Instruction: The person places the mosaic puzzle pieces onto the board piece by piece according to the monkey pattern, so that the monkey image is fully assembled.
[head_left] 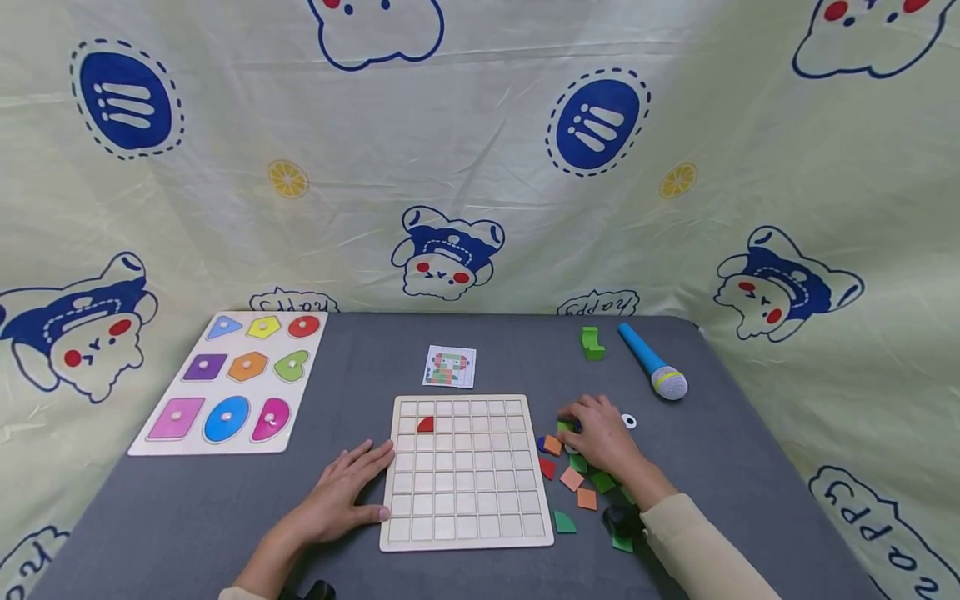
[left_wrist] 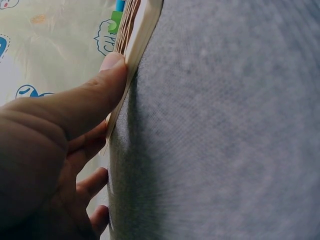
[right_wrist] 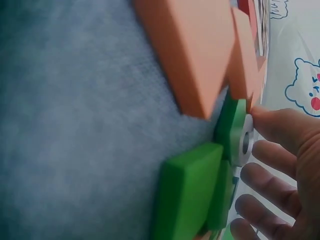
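A wooden grid board (head_left: 467, 548) lies in the middle of the table, with a red quarter-circle piece (head_left: 426, 425) in one cell near its upper left. My left hand (head_left: 347, 492) rests at the board's left edge, its fingers extended and the thumb lower down on the rim. In the left wrist view, the thumb (left_wrist: 112, 67) touches the board's side. My right hand (head_left: 603, 435) reaches over the loose pieces right of the board. Its fingertips are close to a green piece (head_left: 564, 426). The right wrist view shows loosely bent fingers beside a white ring-shaped piece (right_wrist: 244, 142) and green blocks (right_wrist: 192, 187).
Orange (head_left: 587, 498), red and green pieces lie scattered along the board's right side. A pattern card (head_left: 449, 367) sits behind the board. A shape puzzle (head_left: 213, 446) is at the left, while a green block (head_left: 592, 343) and a blue toy microphone (head_left: 645, 350) lie at the back right.
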